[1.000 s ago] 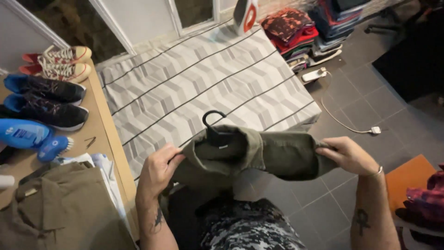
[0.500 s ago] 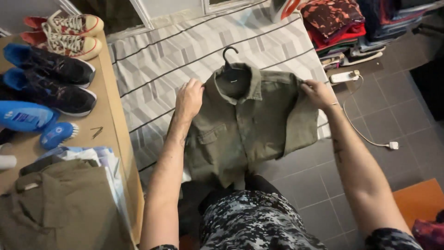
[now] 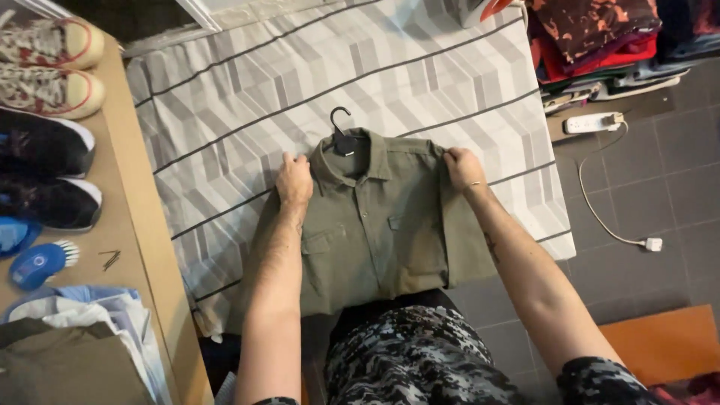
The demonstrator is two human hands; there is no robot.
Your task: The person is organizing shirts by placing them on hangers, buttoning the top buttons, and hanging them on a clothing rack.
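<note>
Olive-green shirt [image 3: 375, 225] lies front-up on the board with the grey striped cover [image 3: 247, 97], collar at the far end, hem hanging off the near edge toward the person. Black hanger [image 3: 341, 135] sits inside the collar, hook pointing far.

Left hand [image 3: 294, 180] rests on the left shoulder of the shirt, fingers curled down; grip looks pressed onto the cloth, pinching the shoulder seam. Right hand [image 3: 463, 166] on the right shoulder, fingers likewise closed on the fabric there. The two hands sit level, either side of the collar.

Left of the board: wooden desk [image 3: 142, 225] with red-and-white sneakers [image 3: 45, 64], dark sneakers [image 3: 41, 172], a blue brush [image 3: 41, 262], and folded clothes [image 3: 82, 345] at the near end. Far right: stack of folded garments [image 3: 600, 37], white power strip [image 3: 592, 122] with its cable [image 3: 607, 217] trailing over the grey floor tiles.

Judgement: step in hand is laying the shirt flat and squaring its shoulders on the board. Next move would call for getting the hanger out through the collar, then smoothing the front panels, taking care the overhanging hem does not drag the shirt off the near edge.
</note>
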